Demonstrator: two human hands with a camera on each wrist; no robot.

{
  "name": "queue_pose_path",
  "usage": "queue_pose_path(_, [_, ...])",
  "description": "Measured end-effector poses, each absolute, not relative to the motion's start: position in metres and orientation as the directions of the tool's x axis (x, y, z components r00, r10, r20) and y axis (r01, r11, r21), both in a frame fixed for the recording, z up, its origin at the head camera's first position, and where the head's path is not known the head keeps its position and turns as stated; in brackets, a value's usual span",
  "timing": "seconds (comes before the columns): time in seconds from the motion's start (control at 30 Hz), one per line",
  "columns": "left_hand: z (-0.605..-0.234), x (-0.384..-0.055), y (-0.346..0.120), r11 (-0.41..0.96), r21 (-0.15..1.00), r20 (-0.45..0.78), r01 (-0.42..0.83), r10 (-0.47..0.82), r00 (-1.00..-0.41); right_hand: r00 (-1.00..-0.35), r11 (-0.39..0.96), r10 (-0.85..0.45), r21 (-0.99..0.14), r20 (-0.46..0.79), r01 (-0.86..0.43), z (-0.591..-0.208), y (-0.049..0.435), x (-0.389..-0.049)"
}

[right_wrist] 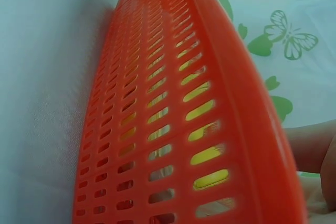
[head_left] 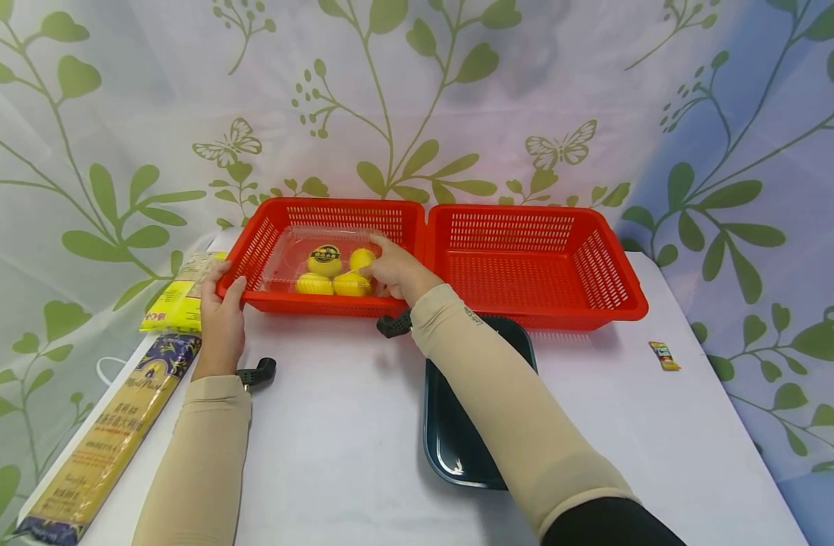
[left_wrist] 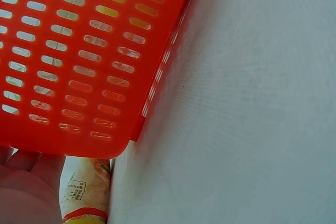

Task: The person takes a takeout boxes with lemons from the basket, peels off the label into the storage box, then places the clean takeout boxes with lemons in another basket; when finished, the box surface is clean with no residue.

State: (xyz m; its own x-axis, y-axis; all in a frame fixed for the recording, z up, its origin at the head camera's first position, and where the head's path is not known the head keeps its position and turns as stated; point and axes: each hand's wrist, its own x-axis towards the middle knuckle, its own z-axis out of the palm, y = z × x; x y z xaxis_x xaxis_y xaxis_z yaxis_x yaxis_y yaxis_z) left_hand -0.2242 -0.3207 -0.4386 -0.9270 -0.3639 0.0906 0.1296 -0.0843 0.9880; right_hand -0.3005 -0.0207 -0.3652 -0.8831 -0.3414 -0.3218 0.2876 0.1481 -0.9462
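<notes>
A clear plastic box [head_left: 287,258] with several round yellow fruits [head_left: 352,283] and a dark-and-yellow label lies inside the left red basket [head_left: 308,305]. My right hand [head_left: 399,269] reaches over the basket's front rim and holds the box at its right end; in the right wrist view the basket wall hides most of this grip. At the basket's left front corner, my left hand [head_left: 222,326] grips the rim. Its fingers [left_wrist: 23,169] show against the rim's edge in the left wrist view.
A second red basket [head_left: 506,277] stands against the right side of the first. A dark tray [head_left: 458,432] lies below my right forearm. On the left are a yellow packet [head_left: 174,303] and a long pasta bag [head_left: 110,440]. A small snack packet [head_left: 664,356] lies far right.
</notes>
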Motion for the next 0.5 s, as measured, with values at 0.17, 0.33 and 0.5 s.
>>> queue_pose_path(0.17, [-0.4378, -0.2236, -0.3199, -0.083, 0.987, 0.099, 0.139, -0.367, -0.925, -0.890, 0.152, -0.326, -0.947, -0.318, 0.282, -0.3670, -0.0224, -0.3007])
queue_pose_path(0.33, [-0.4361, -0.2231, -0.3188, -0.091, 0.986, 0.096, 0.139, -0.366, -0.925, -0.891, 0.155, -0.317, -0.945, -0.325, 0.289, -0.3681, -0.0224, -0.3010])
queue_pose_path(0.5, [-0.4361, -0.2229, -0.3183, -0.088, 0.986, 0.100, 0.141, -0.364, -0.926, -0.905, 0.116, -0.299, -0.952, -0.304, 0.282, -0.3681, -0.0229, -0.2996])
